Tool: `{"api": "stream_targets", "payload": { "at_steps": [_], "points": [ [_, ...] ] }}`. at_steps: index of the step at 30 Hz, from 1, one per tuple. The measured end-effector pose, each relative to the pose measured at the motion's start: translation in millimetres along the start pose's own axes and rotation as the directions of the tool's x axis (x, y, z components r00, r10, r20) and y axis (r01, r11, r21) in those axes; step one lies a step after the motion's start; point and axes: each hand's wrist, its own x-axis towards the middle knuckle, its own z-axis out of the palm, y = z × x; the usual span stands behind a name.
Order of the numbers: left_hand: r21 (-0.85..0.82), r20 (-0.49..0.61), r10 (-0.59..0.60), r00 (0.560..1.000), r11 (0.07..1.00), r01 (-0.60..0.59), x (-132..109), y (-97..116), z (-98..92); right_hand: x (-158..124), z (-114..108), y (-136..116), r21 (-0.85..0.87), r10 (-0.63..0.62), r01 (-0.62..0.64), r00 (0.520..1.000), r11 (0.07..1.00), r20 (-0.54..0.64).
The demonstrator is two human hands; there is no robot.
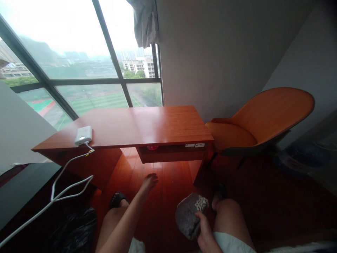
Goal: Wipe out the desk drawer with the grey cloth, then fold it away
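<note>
A folded grey cloth (188,218) with a white flower-like pattern at one corner hangs in front of my right knee. My right hand (205,232) grips it, the thumb pressed on its near side. Over the wooden floor, my left hand (150,181) reaches forward with nothing in it and its fingers loosely stretched out. It is nearest to the reddish-brown wooden desk (147,124), below its front edge and apart from it.
A white box-shaped device (83,135) with a white cable (63,167) sits at the desk's left end. An orange chair (273,116) stands at the right. Below the desktop, an open shelf (171,154) holds small items. A black plastic bag (79,228) lies at lower left.
</note>
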Motion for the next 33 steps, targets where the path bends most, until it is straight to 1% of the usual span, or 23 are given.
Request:
{"api": "stream_targets", "payload": {
  "at_steps": [1, 2, 3, 4, 6, 8, 9, 10, 12, 14, 15, 16, 18, 19, 21, 23, 24, 26, 28, 29, 31, 33],
  "points": [
    [0.04, 0.032, -0.015, 0.999, 0.999, 0.014, -6, -12, 3.9, -3, 2, -3, 0.067, 0.12, -0.119, 0.993, 0.991, -0.005],
    [0.079, 0.059, -0.03, 0.998, 0.997, 0.025, -13, -25, 8.2, -6, 4, -5, 0.132, 0.221, -0.219, 0.975, 0.967, 0.0],
    [0.116, 0.079, -0.043, 0.996, 0.993, 0.033, -20, -39, 13.0, -9, 6, -9, 0.176, 0.282, -0.28, 0.959, 0.944, 0.013],
    [0.146, 0.098, -0.046, 0.994, 0.989, 0.031, -28, -52, 18.1, -12, 8, -12, 0.193, 0.29, -0.288, 0.957, 0.938, 0.018],
    [0.185, 0.115, -0.021, 0.993, 0.983, -0.001, -43, -78, 28.6, -19, 12, -18, 0.173, 0.23, -0.224, 0.973, 0.959, -0.016],
    [0.192, 0.133, 0.031, 0.991, 0.98, -0.056, -58, -100, 39.0, -26, 16, -24, 0.099, 0.136, -0.129, 0.988, 0.987, -0.071],
    [0.181, 0.161, 0.066, 0.985, 0.979, -0.095, -66, -109, 43.9, -29, 17, -27, 0.052, 0.086, -0.082, 0.993, 0.995, -0.081],
    [0.158, 0.203, 0.108, 0.973, 0.977, -0.141, -74, -116, 48.7, -33, 18, -30, 0.003, 0.042, -0.042, 0.997, 0.999, -0.07],
    [0.076, 0.291, 0.183, 0.939, 0.974, -0.213, -89, -126, 58.1, -39, 20, -34, -0.091, -0.027, 0.029, 0.999, 0.995, 0.018],
    [-0.015, 0.354, 0.243, 0.903, 0.967, -0.254, -101, -131, 67.2, -44, 22, -35, -0.153, -0.108, 0.128, 0.985, 0.98, 0.133],
    [-0.05, 0.369, 0.266, 0.891, 0.963, -0.267, -106, -132, 71.5, -46, 23, -34, -0.178, -0.149, 0.183, 0.97, 0.967, 0.19],
    [-0.073, 0.373, 0.281, 0.884, 0.959, -0.274, -109, -132, 75.4, -48, 24, -33, -0.199, -0.191, 0.242, 0.951, 0.95, 0.243],
    [-0.097, 0.356, 0.281, 0.891, 0.96, -0.264, -112, -130, 81.2, -51, 26, -30, -0.24, -0.274, 0.361, 0.903, 0.901, 0.33],
    [-0.115, 0.34, 0.265, 0.902, 0.964, -0.24, -113, -129, 82.8, -52, 26, -30, -0.267, -0.311, 0.419, 0.878, 0.868, 0.365],
    [-0.201, 0.323, 0.215, 0.922, 0.967, -0.155, -113, -125, 83.5, -54, 27, -30, -0.339, -0.366, 0.529, 0.82, 0.778, 0.439],
    [-0.332, 0.342, 0.157, 0.927, 0.942, -0.037, -115, -119, 81.4, -55, 26, -34, -0.418, -0.384, 0.608, 0.773, 0.675, 0.505],
    [-0.391, 0.359, 0.122, 0.925, 0.92, 0.03, -115, -116, 79.7, -56, 26, -36, -0.45, -0.386, 0.629, 0.761, 0.633, 0.521],
    [-0.463, 0.39, 0.049, 0.919, 0.874, 0.15, -118, -110, 76.4, -57, 25, -39, -0.488, -0.402, 0.642, 0.759, 0.591, 0.512],
    [-0.489, 0.395, 0.0, 0.919, 0.846, 0.211, -120, -106, 74.5, -57, 27, -39, -0.498, -0.435, 0.626, 0.778, 0.6, 0.453],
    [-0.494, 0.387, -0.008, 0.922, 0.843, 0.214, -121, -106, 74.3, -56, 28, -38, -0.498, -0.452, 0.613, 0.789, 0.614, 0.416],
    [-0.491, 0.363, 0.008, 0.932, 0.852, 0.184, -123, -108, 75.6, -55, 32, -34, -0.489, -0.477, 0.581, 0.814, 0.651, 0.332],
    [-0.469, 0.335, 0.031, 0.942, 0.872, 0.138, -125, -113, 78.6, -53, 36, -31, -0.472, -0.465, 0.529, 0.848, 0.706, 0.255]
  ]
}}
